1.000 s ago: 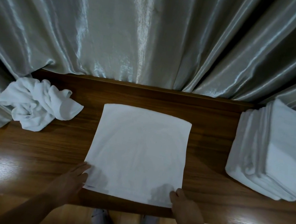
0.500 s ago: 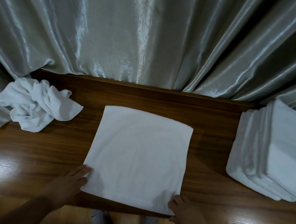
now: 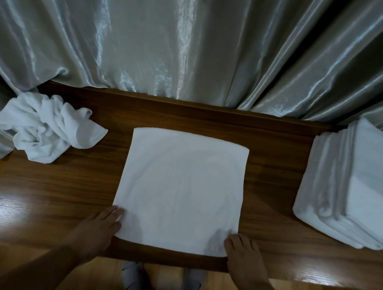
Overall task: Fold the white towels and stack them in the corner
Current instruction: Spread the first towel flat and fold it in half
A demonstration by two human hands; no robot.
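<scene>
A white towel (image 3: 181, 188) lies flat and square in the middle of the wooden table (image 3: 51, 198). My left hand (image 3: 97, 227) covers its near-left corner with the fingers on the cloth. My right hand (image 3: 243, 255) holds the near-right corner, fingers curled at the edge. Both thumbs are hidden. A crumpled white towel (image 3: 45, 126) sits at the table's far left. A stack of several folded white towels (image 3: 365, 182) stands at the far right corner.
A shiny grey curtain (image 3: 203, 34) hangs along the table's far edge and wraps around the left end. The wooden floor and my feet (image 3: 131, 278) show below the near edge.
The flat towel has shifted slightly on the table. Both hands have stayed at its near corners.
</scene>
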